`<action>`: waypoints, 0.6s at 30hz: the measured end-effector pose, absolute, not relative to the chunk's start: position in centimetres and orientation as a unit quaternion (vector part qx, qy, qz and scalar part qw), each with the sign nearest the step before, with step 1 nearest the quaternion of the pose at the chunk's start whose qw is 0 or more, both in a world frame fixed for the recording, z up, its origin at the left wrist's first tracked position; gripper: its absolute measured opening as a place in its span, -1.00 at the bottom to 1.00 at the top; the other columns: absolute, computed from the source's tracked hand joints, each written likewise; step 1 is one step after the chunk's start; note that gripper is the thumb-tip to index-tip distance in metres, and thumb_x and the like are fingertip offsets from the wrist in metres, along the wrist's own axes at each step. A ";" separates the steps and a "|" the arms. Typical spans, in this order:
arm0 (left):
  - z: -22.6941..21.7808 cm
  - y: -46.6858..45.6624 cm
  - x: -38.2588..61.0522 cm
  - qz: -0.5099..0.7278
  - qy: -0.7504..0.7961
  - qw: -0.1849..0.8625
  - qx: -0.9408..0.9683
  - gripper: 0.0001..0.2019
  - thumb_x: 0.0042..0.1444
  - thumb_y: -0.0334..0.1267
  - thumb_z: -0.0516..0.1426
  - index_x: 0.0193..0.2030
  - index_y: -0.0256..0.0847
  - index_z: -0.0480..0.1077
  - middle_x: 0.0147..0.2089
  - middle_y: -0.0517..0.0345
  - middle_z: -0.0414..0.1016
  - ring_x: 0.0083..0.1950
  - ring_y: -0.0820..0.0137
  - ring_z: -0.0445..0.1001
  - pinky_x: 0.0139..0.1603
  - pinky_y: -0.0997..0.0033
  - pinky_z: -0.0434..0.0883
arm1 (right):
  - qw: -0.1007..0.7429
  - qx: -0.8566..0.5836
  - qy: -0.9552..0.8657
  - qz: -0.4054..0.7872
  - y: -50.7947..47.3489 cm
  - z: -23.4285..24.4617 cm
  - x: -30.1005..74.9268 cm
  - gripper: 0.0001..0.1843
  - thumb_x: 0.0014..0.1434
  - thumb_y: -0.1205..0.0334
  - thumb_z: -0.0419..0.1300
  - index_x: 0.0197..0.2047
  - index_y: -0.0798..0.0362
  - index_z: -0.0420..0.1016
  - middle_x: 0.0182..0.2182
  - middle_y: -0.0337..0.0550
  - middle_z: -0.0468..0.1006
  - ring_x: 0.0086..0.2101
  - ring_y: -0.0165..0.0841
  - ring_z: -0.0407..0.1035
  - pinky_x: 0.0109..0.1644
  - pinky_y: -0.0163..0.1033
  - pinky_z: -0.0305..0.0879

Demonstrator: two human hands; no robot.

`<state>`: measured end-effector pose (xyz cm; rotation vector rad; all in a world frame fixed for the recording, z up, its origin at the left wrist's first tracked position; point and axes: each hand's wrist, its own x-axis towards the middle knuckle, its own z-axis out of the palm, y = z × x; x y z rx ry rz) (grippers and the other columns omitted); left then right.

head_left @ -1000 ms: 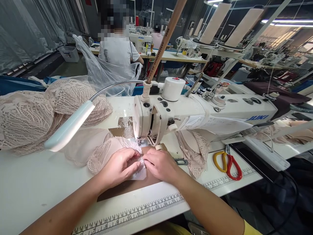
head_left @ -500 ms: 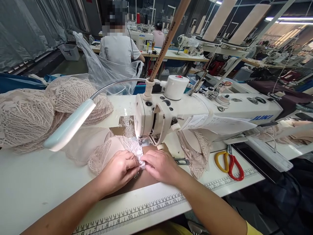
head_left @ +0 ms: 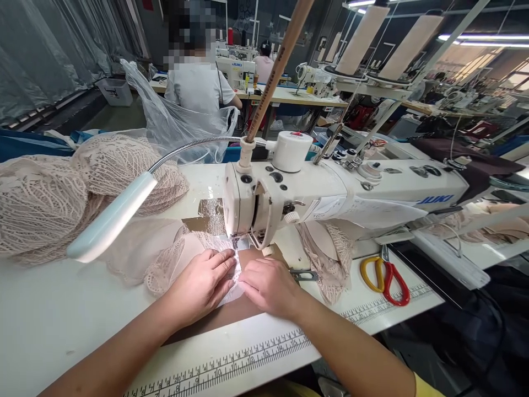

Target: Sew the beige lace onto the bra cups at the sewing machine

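"What frames the scene at left?"

"Heaped lace bundles [head_left: 39,201] crowd the tabletop [head_left: 82,314]. Behind them, a pale plastic bin [head_left: 114,92] stands on the floor, its contents too small to make out. Next comes a crumpled, see-through plastic bag [head_left: 182,124]; whether it holds anything is unclear."

"And the piece being worked?"

"A beige lace piece [head_left: 176,262] lies on the tabletop, its upper edge running up to the needle end of a white sewing machine [head_left: 322,184]. It spreads leftward from there. Bunching obscures its long axis, but the edge between the hands runs from the machine toward the person."

"The hands?"

"The left hand [head_left: 205,284] presses on the lace, fingers extended toward the needle and thumb apart. The right hand [head_left: 268,284], fingers bent, meets the edge; whether it grips, one cannot tell."

"Farther right?"

"Scissors [head_left: 387,271] with yellow and red handles, their handles toward the person."
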<state>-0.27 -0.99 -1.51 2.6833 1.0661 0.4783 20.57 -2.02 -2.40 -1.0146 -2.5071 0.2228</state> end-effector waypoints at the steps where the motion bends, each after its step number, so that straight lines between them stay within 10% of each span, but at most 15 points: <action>1: -1.5 -0.8 -0.3 0.161 0.361 0.099 0.913 -0.66 0.31 -0.23 0.00 0.12 -0.31 0.40 0.17 -0.16 0.41 -0.08 0.19 0.39 -0.06 0.11 0.43 | 0.212 -0.367 -0.903 0.074 -2.0 -2.4 20.6 -0.75 0.26 0.30 0.08 -0.43 0.07 0.50 -0.49 -0.20 0.47 -0.43 -0.39 0.29 -0.32 -0.29 0.12; 18: -1.1 0.1 -0.7 0.128 0.362 0.081 0.920 -0.64 0.28 -0.20 0.02 0.15 -0.27 0.36 0.20 -0.11 0.39 -0.01 0.14 0.37 -0.01 0.10 0.37 | 0.184 -0.387 -0.903 0.012 -1.6 -2.7 20.5 -0.86 0.21 0.35 0.15 -0.24 0.05 0.55 -0.46 -0.21 0.46 -0.43 -0.36 0.27 -0.32 -0.26 0.12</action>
